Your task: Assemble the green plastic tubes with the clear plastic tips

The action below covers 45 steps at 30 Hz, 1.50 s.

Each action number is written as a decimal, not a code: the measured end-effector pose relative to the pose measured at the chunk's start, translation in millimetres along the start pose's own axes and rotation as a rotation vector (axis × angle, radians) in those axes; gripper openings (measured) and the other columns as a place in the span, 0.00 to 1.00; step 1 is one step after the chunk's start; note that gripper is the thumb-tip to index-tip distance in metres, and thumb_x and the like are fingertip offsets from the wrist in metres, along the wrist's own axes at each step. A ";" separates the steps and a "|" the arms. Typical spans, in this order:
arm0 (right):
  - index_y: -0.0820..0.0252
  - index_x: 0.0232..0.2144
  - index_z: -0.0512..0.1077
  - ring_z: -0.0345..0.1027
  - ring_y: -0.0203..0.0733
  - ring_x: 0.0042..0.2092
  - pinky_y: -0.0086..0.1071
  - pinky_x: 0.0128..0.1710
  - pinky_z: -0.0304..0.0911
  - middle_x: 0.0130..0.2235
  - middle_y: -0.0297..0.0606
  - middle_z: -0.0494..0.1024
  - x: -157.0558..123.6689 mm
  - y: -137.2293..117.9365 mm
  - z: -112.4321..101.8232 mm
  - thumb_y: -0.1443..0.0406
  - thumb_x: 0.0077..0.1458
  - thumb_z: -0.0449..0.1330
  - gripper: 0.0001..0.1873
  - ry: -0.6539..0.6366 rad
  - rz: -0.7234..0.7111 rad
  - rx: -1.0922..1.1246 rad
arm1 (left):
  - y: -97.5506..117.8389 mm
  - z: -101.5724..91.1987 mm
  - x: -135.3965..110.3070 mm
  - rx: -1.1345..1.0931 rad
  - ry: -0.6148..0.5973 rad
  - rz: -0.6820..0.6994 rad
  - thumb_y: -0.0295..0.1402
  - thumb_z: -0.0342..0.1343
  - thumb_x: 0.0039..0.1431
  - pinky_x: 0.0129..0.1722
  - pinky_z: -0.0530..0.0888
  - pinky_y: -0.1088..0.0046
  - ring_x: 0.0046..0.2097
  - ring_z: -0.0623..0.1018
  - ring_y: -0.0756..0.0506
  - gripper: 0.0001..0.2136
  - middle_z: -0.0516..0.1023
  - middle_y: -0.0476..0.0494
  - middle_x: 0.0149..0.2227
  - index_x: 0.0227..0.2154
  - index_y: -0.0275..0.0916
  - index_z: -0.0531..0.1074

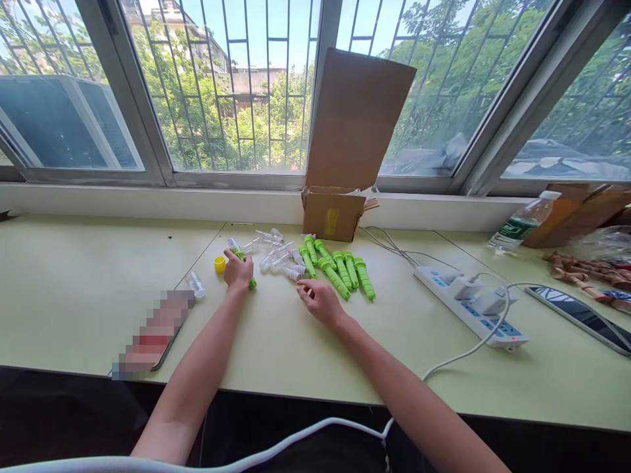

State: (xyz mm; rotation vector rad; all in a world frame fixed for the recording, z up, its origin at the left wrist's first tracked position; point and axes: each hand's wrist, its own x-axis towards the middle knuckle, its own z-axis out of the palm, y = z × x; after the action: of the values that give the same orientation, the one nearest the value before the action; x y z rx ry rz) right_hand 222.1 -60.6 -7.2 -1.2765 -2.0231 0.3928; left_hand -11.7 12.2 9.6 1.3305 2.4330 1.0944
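My left hand [238, 269] is closed around a slim bright green tube with a clear top [233, 244]; the green end shows below my fingers. Loosely curled, my right hand [320, 301] has its fingertips apart, beside a white-capped clear tube [292, 273]. Nothing can be made out between those fingers. Clear plastic tubes [276, 255], some with white ends, lie in a loose pile between my hands. Right of the pile are several green ribbed tubes [340, 269]. A yellow cap [219, 265] and a clear piece [196, 284] lie left of my left hand.
An open cardboard box [328, 217] stands against the window wall. On the right are a power strip [473, 309] with plugs and cables, a phone [582, 315] and a plastic bottle [522, 223]. A blurred-out phone [158, 332] lies at the left front.
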 end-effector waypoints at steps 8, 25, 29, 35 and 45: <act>0.60 0.42 0.76 0.68 0.37 0.26 0.31 0.32 0.63 0.34 0.38 0.79 0.0 0.1 -0.1 0.61 0.57 0.55 0.14 0.004 -0.004 -0.002 | 0.7 0.2 -1.4 0.039 0.006 0.011 0.36 0.48 0.57 0.32 0.67 0.64 0.39 0.77 0.33 0.23 0.78 0.32 0.38 0.55 0.36 0.54; 0.60 0.42 0.76 0.69 0.37 0.27 0.32 0.32 0.63 0.33 0.38 0.80 0.7 -0.5 -0.8 0.60 0.58 0.55 0.14 -0.010 -0.007 -0.022 | -5.4 5.7 0.1 0.079 -0.030 0.052 0.36 0.50 0.55 0.35 0.69 0.61 0.42 0.77 0.32 0.22 0.78 0.31 0.39 0.53 0.37 0.62; 0.60 0.42 0.76 0.69 0.37 0.26 0.32 0.32 0.63 0.33 0.39 0.80 1.0 0.0 -0.6 0.60 0.58 0.55 0.14 -0.013 -0.004 -0.015 | -6.2 7.7 1.2 0.098 -0.036 0.061 0.37 0.50 0.56 0.35 0.69 0.61 0.43 0.76 0.32 0.20 0.77 0.30 0.40 0.51 0.37 0.64; 0.60 0.42 0.76 0.69 0.37 0.26 0.32 0.32 0.62 0.33 0.38 0.80 0.8 0.1 -0.2 0.61 0.58 0.55 0.14 -0.007 -0.011 -0.023 | -6.1 9.1 1.5 0.141 -0.029 0.068 0.38 0.49 0.57 0.34 0.69 0.62 0.43 0.76 0.34 0.17 0.75 0.29 0.42 0.48 0.36 0.65; 0.60 0.42 0.76 0.69 0.37 0.26 0.31 0.31 0.62 0.33 0.38 0.80 0.9 1.0 0.4 0.61 0.58 0.55 0.14 -0.012 -0.003 -0.020 | -2.3 1.7 -2.3 0.249 0.063 0.177 0.37 0.47 0.60 0.38 0.69 0.63 0.45 0.74 0.35 0.16 0.72 0.29 0.43 0.47 0.33 0.66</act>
State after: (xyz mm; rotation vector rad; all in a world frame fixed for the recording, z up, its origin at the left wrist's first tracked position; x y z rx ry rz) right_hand 222.2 -59.3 -7.7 -1.2859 -2.0432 0.3811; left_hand -11.1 10.5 6.4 1.6365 2.6081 0.9037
